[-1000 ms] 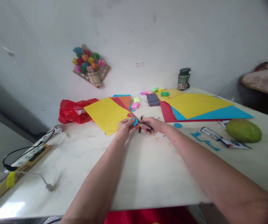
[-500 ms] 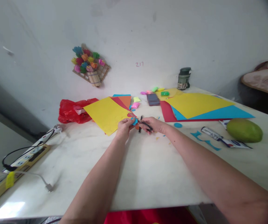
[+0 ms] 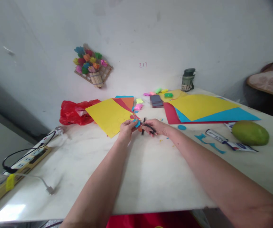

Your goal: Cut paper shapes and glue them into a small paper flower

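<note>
My left hand (image 3: 127, 129) pinches a small blue paper piece (image 3: 136, 123) over the middle of the table. Close beside it, my right hand (image 3: 157, 127) is closed round the dark handles of a pair of scissors (image 3: 150, 128), whose blades point left and away across the blue piece. Just behind and to the left, a yellow sheet (image 3: 109, 117) overlaps red and orange paper. A black pen-like object (image 3: 142, 132) lies partly hidden between my hands. Tiny paper scraps (image 3: 160, 140) are scattered near my right hand.
On the right are yellow (image 3: 202, 106) and blue sheets (image 3: 243, 116), a blue disc (image 3: 181, 127), blue offcuts (image 3: 209, 143), a tube (image 3: 215, 135) and a green fruit (image 3: 250, 133). A red bag (image 3: 70, 112) and power strip (image 3: 35, 158) stand left; a bottle (image 3: 188, 79) stands behind.
</note>
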A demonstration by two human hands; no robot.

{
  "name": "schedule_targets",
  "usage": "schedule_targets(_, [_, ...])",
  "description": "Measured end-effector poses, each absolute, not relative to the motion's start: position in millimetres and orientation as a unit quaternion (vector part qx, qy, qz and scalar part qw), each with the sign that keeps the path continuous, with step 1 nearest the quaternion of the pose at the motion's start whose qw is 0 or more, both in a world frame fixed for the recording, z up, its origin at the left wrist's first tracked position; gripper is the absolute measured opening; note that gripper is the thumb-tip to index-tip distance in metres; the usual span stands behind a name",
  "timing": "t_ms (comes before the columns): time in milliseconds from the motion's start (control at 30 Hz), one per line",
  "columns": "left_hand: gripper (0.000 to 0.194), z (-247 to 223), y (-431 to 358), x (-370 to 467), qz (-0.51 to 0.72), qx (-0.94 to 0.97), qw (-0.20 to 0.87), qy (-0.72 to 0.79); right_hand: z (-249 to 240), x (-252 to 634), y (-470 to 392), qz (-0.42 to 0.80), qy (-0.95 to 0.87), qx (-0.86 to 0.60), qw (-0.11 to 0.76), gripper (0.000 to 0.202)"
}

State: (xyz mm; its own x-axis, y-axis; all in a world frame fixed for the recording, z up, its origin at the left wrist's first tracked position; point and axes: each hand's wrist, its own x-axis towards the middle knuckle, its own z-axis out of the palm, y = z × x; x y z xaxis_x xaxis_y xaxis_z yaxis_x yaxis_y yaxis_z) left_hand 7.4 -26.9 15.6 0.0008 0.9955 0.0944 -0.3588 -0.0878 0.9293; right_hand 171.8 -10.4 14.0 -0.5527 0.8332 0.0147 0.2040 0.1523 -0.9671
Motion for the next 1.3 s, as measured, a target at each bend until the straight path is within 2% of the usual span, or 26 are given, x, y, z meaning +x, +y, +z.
schedule_targets(233, [0.020,15.2,-27.6,4.9,0.574,0.467,0.568,0.361,18.8,180.9,-13.4,0.540,-0.712,-0.360,0.267,0.036])
schedule_targets(900, [0.017,13.5,-25.1,-3.9,0.497,0.521,0.610,0.331,21.5,191.9,-10.0,0.545,-0.724,-0.357,0.228,0.025])
schedule_targets(1300, [0.016,12.9,-25.1,-5.3,0.486,0.509,0.625,0.338,21.6,191.2,-10.1,0.545,-0.726,-0.353,0.226,0.030])
